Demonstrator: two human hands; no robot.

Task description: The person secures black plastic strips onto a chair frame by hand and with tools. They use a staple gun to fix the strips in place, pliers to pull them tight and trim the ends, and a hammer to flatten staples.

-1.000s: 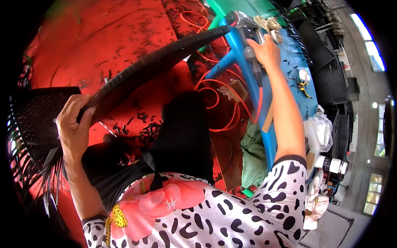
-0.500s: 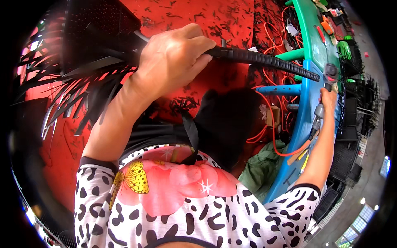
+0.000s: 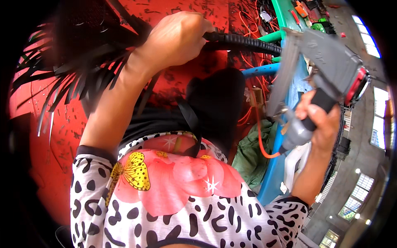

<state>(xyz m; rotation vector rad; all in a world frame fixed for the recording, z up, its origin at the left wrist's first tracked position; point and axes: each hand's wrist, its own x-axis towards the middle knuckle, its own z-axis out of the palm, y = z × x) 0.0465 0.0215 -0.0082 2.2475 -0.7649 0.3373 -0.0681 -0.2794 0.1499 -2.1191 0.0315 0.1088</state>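
Note:
My left hand [image 3: 178, 39] is closed round a black bar wrapped in ribbed strip [image 3: 244, 43], which sticks out to the right of my fist. Left of the wrist hangs a dark woven piece [image 3: 78, 45] with many loose black flat strips fanning out; how it joins the bar is hidden behind my hand. My right hand [image 3: 322, 120] grips the black handle of a grey air staple gun [image 3: 331, 58], raised over the bench and tilted. The gun's long magazine is blurred by motion. An orange air hose [image 3: 259, 138] runs near the gun's lower end.
A blue bench [image 3: 269, 182] with a green section [image 3: 283, 16] runs along my right, small tools on its far end. Below it lie tangled orange hoses and a green sack [image 3: 252, 159]. Black strip scraps litter the red floor [image 3: 53, 153].
My right hand has lifted the staple gun off the far bench and brought it nearer, toward me. My left hand has shifted slightly up and left with the wrapped bar.

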